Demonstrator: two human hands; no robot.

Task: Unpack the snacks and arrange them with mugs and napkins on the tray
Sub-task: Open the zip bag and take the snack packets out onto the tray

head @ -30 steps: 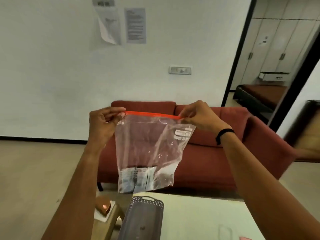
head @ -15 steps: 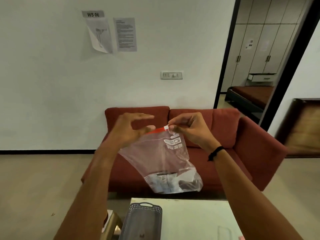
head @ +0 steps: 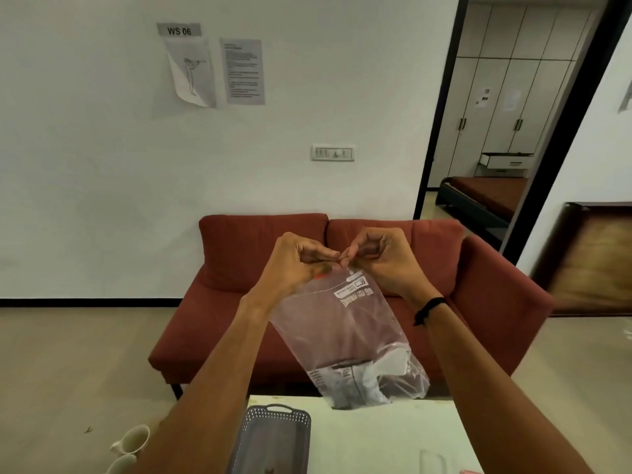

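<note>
A clear zip bag [head: 345, 333] with a red seal strip hangs in the air over the table's far edge, with snack packets [head: 352, 381] bunched in its bottom. My left hand [head: 297, 265] and my right hand [head: 379, 258] meet fingertip to fingertip at the bag's top corner, both pinching it. A grey perforated tray [head: 273, 439] lies on the table below, apparently with nothing in it. Two white mugs [head: 131, 443] show at the lower left, partly behind my left forearm.
The pale table [head: 369, 436] fills the lower centre. A clear object [head: 432, 461] stands near its front right. Behind the table is a red sofa [head: 260, 254] against a white wall. An open doorway [head: 496, 131] is at the right, and a dark wooden piece [head: 595, 261] at the far right.
My hands were spread at both ends of the bag's top. My left hand let go, came across and now pinches beside my right at one corner. The bag swung and hangs tilted.
</note>
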